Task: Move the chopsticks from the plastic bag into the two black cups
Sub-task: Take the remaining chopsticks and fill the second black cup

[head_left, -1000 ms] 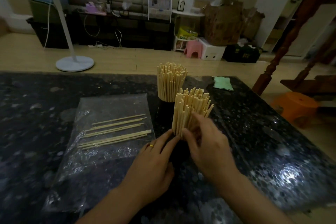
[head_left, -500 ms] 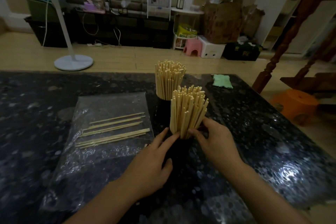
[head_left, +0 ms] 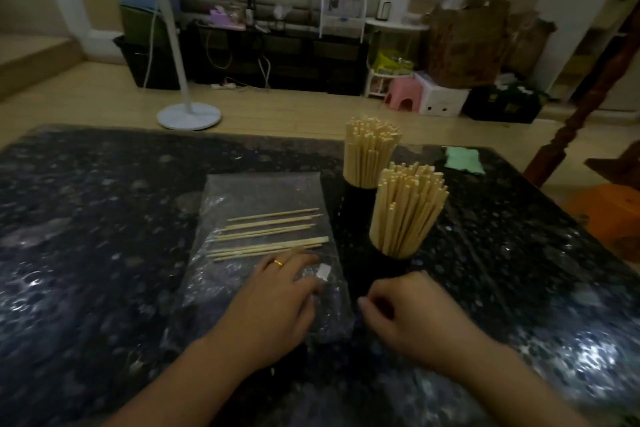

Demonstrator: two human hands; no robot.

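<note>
A dark, glossy speckled stone table (head_left: 104,253) is filling the foreground. Nearest, the right hand (head_left: 412,315) is resting on it with fingers loosely curled, holding nothing, while the left hand (head_left: 277,302) (a gold ring on one finger) is lying with fingers spread on the crinkled clear plastic bag (head_left: 263,198). Inside the bag, a few pale wooden chopsticks (head_left: 273,236) are lying flat. Just right of the bag, the near black cup (head_left: 388,270) is standing packed with upright chopsticks; the far black cup (head_left: 358,198) behind it is equally full. Farther back, a green cloth (head_left: 462,159) is lying near the table's edge. Beyond, a white stand base (head_left: 188,116) and a pink stool (head_left: 403,94) are sitting on the wooden floor.
</note>
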